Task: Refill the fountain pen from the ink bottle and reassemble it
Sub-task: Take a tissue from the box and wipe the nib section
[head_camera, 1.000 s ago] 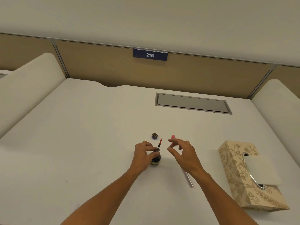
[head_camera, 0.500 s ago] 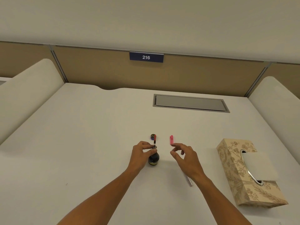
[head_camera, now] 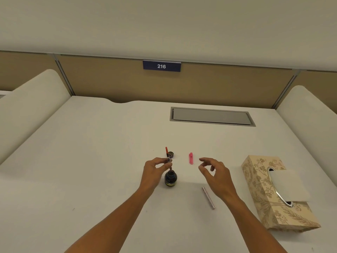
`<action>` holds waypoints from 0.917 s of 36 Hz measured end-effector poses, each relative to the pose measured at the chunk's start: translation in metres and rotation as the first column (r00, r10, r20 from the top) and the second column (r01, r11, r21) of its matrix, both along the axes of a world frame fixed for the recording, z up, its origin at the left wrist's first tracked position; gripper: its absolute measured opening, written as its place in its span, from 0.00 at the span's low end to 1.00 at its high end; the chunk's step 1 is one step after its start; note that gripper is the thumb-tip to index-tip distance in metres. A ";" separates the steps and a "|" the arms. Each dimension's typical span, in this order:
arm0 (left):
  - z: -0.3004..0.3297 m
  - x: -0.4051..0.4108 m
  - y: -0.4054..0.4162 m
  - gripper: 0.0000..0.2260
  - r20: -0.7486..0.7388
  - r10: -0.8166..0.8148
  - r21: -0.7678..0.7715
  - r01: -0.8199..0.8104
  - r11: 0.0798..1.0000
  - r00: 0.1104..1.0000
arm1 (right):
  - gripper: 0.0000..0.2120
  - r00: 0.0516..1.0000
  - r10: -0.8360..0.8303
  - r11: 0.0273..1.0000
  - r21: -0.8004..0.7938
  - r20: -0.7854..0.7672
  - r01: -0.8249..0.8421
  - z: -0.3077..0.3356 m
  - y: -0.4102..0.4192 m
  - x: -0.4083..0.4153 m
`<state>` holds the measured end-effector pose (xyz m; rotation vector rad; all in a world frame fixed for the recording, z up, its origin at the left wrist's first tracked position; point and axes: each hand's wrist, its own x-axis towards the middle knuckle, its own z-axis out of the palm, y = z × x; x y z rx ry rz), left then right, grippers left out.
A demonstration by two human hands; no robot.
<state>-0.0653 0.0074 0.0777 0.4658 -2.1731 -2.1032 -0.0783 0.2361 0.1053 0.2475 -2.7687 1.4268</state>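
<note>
On the desk [head_camera: 91,161], head view: left hand [head_camera: 155,172] pinches the pen section [head_camera: 168,159] upright, fingertips clamped on its middle, nib end dipped into the open ink bottle [head_camera: 170,178], likely to draw ink, though the nib itself is too small to make out. Red converter end points up. Bottle cap [head_camera: 171,154] lies just behind, out of the way. Right hand [head_camera: 216,175] hovers to the side, fingers loosely curled and apart, holding nothing. Pink cap [head_camera: 191,158] and barrel [head_camera: 208,197] lie apart, waiting for reassembly. Tissue box [head_camera: 273,192] at right, handy for wiping.
</note>
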 end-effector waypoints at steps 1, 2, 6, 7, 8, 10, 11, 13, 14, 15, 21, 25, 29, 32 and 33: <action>0.001 0.000 0.000 0.05 0.000 0.006 0.006 -0.006 1.000 1.000 | 0.12 1.000 -0.011 1.000 -0.002 -0.008 0.011 0.002 0.003 0.000; 0.001 0.000 0.000 0.05 -0.001 0.012 0.010 -0.012 1.000 1.000 | 0.12 1.000 -0.024 1.000 -0.008 -0.017 0.024 0.003 0.007 -0.001; 0.001 0.000 -0.001 0.05 -0.009 0.047 0.005 -0.047 0.999 0.999 | 0.11 0.995 -0.072 0.997 -0.025 -0.064 0.071 0.008 0.021 -0.002; 0.001 0.001 -0.001 0.05 -0.012 0.056 0.006 -0.056 0.998 0.998 | 0.11 0.994 -0.081 0.996 -0.027 -0.076 0.080 0.009 0.024 -0.002; 0.000 0.001 -0.002 0.05 -0.012 0.064 0.010 -0.064 0.998 0.998 | 0.11 0.992 -0.090 0.996 -0.027 -0.090 0.088 0.011 0.027 -0.003; -0.001 0.003 -0.002 0.05 -0.005 0.074 0.023 -0.074 0.997 0.997 | 0.12 0.986 -0.107 0.994 -0.020 -0.125 0.105 0.015 0.034 -0.003; -0.001 0.003 -0.003 0.05 0.002 0.077 0.032 -0.077 0.997 0.997 | 0.12 0.982 -0.116 0.993 -0.015 -0.149 0.115 0.017 0.038 -0.003; -0.001 0.005 -0.002 0.06 0.016 0.081 0.049 -0.081 0.995 0.997 | 0.12 0.971 -0.141 0.990 -0.009 -0.193 0.142 0.022 0.048 -0.006; -0.002 0.006 -0.002 0.06 0.020 0.085 0.059 -0.086 0.995 0.996 | 0.12 0.965 -0.157 0.987 -0.007 -0.208 0.159 0.024 0.053 -0.007; -0.003 0.006 -0.002 0.06 0.025 0.092 0.072 -0.094 0.993 0.995 | 0.12 0.959 -0.172 0.984 -0.004 -0.223 0.176 0.026 0.059 -0.010; -0.004 0.009 -0.001 0.07 0.079 0.157 0.157 -0.168 0.973 0.984 | 0.14 0.927 -0.206 0.943 0.191 -0.313 0.274 0.028 0.112 -0.027; -0.003 0.011 0.002 0.07 0.107 0.174 0.162 -0.190 0.968 0.979 | 0.21 0.967 -0.148 0.754 0.609 -0.208 0.246 0.023 0.150 -0.035; -0.003 0.013 0.004 0.06 0.129 0.181 0.152 -0.200 0.968 0.975 | 0.29 0.974 -0.213 0.604 0.772 -0.082 0.197 0.026 0.173 -0.035; -0.004 0.014 0.004 0.06 0.143 0.188 0.165 -0.211 0.963 0.972 | 0.32 0.966 -0.256 0.501 0.848 -0.044 0.172 0.028 0.188 -0.033; -0.005 0.014 0.004 0.07 0.147 0.191 0.168 -0.215 0.962 0.971 | 0.33 0.962 -0.271 0.476 0.864 -0.033 0.164 0.029 0.193 -0.033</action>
